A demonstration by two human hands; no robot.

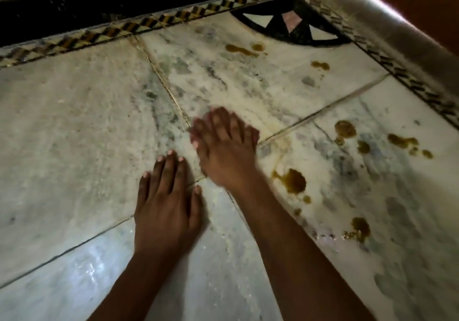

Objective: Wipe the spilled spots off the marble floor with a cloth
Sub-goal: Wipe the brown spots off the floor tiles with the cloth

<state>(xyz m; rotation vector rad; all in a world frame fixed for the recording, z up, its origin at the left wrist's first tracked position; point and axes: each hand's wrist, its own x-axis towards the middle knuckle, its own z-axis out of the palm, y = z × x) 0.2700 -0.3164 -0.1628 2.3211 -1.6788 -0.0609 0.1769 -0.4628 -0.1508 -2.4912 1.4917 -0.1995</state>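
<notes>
The left hand (166, 206) is lying flat on the white, grey-veined marble floor (74, 126), palm down, its fingers straight and close together, the thumb slightly apart. The right hand (224, 146) is reaching farther forward, just beyond the left hand's fingertips, over the spot where several floor-slab joints are meeting; it is blurred, its fingers stretched out and spread a little, gripping nothing, and whether it is touching the marble cannot be told. Yellowish-brown spilled spots are sitting on the slabs to the right of both hands: a large blot (294, 181) just beside the right wrist, a smaller patch (360, 228) nearer the viewer, a cluster of drops (345, 129) farther right, and two more stains (242, 49) and (320, 65) on the far slab near a black-and-white inlaid corner motif (288, 26). A narrow border of black and yellow patterned inlay (139, 25) is running along the far edge of the floor, and another stretch is lining the right side beside a pale raised stone ledge (387, 25).
</notes>
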